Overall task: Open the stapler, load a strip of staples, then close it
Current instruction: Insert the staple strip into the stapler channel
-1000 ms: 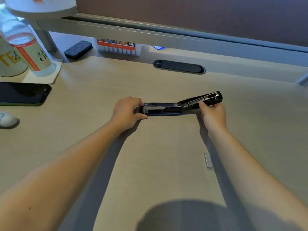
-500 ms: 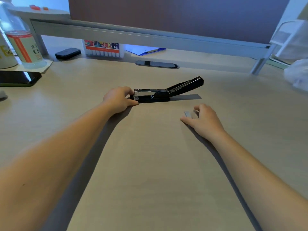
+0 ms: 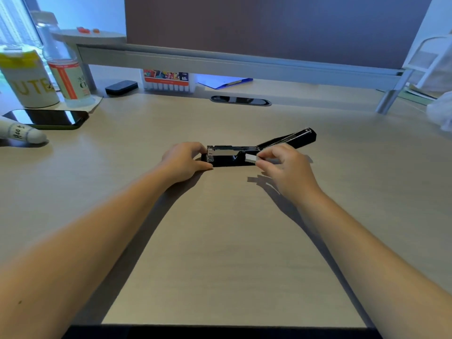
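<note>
A black stapler (image 3: 230,159) lies open on the desk, its lid (image 3: 288,138) swung up and back to the right, the metal staple channel (image 3: 232,150) showing on top. My left hand (image 3: 183,160) grips the stapler's left front end. My right hand (image 3: 286,167) pinches a short silver strip of staples (image 3: 250,157) between thumb and fingers, just in front of the stapler's right part and a little below the channel.
At the far left stand a dark phone (image 3: 49,117), a plastic bottle (image 3: 66,69), a white can (image 3: 27,79) and a white tube (image 3: 22,133). Behind are a marker box (image 3: 168,80), a black case (image 3: 121,87), a cable slot (image 3: 241,100) and a monitor shelf (image 3: 220,61).
My right hand left the lid, dropped to the desk, picked up the staple strip and brought it up to the open stapler. My left hand kept its hold.
</note>
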A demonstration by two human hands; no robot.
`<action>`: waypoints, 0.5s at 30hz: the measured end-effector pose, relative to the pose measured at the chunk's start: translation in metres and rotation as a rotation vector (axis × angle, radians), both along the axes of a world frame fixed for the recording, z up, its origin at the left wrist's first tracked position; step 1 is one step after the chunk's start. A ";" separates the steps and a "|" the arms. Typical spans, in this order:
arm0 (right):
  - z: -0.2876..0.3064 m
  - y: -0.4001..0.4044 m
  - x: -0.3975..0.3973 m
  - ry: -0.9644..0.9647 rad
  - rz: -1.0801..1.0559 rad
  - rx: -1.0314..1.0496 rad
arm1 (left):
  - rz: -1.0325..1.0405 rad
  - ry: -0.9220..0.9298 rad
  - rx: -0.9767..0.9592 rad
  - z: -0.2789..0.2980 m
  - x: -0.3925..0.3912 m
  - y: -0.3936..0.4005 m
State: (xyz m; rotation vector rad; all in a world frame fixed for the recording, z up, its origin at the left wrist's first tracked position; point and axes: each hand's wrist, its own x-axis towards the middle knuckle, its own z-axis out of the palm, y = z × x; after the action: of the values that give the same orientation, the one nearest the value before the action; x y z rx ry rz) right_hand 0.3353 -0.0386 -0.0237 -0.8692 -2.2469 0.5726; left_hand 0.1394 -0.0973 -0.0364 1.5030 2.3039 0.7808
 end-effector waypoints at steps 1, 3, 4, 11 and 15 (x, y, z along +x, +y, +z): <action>0.003 -0.003 -0.005 0.003 0.018 0.010 | -0.008 0.000 -0.003 0.001 0.002 -0.005; 0.006 -0.006 -0.014 -0.025 0.037 0.065 | -0.022 -0.003 -0.011 0.002 0.006 -0.015; 0.007 -0.006 -0.020 -0.040 0.044 0.091 | -0.031 -0.003 -0.014 0.003 0.008 -0.020; 0.001 -0.011 -0.040 -0.130 0.086 0.067 | -0.098 -0.015 0.014 0.000 0.008 -0.034; 0.002 -0.011 -0.040 -0.150 0.094 0.037 | -0.110 -0.007 0.018 -0.002 0.005 -0.033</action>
State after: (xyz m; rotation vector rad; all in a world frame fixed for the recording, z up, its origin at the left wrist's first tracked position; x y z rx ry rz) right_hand 0.2953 -0.0498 -0.0219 -0.8160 -2.4371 0.5221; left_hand 0.1445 -0.1302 -0.0387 1.6161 2.1938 0.7774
